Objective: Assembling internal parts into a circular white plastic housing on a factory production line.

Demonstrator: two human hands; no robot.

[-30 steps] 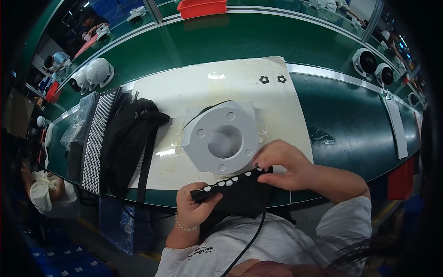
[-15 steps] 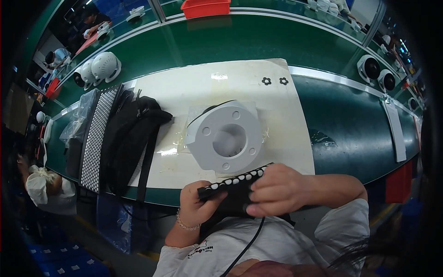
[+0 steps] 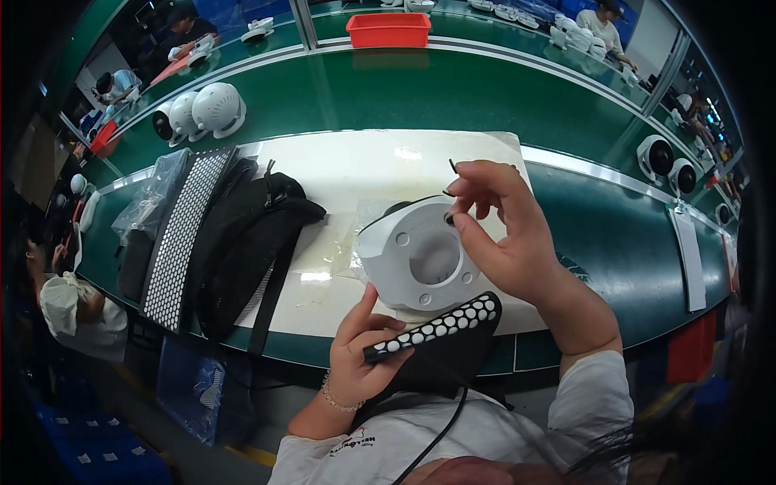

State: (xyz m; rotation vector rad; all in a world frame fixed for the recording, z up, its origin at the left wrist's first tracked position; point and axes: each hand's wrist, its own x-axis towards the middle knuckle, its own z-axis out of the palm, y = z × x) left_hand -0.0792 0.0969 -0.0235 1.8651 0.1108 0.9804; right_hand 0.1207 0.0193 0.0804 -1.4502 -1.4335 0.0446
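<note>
My left hand (image 3: pixel 360 356) grips one end of a folded dark sheet (image 3: pixel 440 325) dotted with rows of white round spots, its thumb and fingers closed on the edge. The sheet slants up to the right, just in front of a white plastic housing (image 3: pixel 380 267). That housing lies on a pale board, its ring-shaped face with several small round recesses turned up. Over its right side hovers my right hand (image 3: pixel 505 230), thumb and fingers curved and apart. A dark spot shows at the thumb tip; whether it is a nail or a small pad cannot be told.
A black bag (image 3: pixel 250 242) and a white-dotted panel (image 3: pixel 190 242) lie at the left, beside clear plastic wrap (image 3: pixel 149 198). White round devices (image 3: pixel 217 109) stand at the back left, others (image 3: pixel 655 158) at the back right. A red bin (image 3: pixel 388 31) sits beyond the rail.
My right hand has left the dotted sheet and risen over the housing. The left hand keeps hold of the sheet, whose dotted face now shows more. The whole view has shifted slightly.
</note>
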